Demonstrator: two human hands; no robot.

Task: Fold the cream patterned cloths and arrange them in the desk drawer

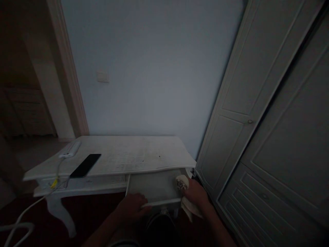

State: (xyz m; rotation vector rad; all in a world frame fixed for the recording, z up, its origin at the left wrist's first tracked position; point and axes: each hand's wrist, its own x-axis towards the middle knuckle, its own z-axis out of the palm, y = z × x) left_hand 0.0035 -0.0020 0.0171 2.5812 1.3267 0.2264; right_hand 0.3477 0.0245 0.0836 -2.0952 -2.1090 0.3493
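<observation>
A white table (110, 147) stands against the wall with one drawer (151, 185) pulled out toward me. My left hand (133, 206) grips the drawer's front edge near its left corner, fingers over the rim. In my right hand (196, 192) is a bunched pale cloth (183, 181), held at the drawer's right side; its loose end hangs below the hand. The drawer's inside shows a plain light bottom. Dim light hides the fine detail of the fingers.
A phone (86, 165) and a white power strip (70, 150) lie on the table's left side, with a cable (38, 202) running down to the floor. A tall wardrobe (231, 137) stands close on the right. A light switch (102, 77) is on the wall.
</observation>
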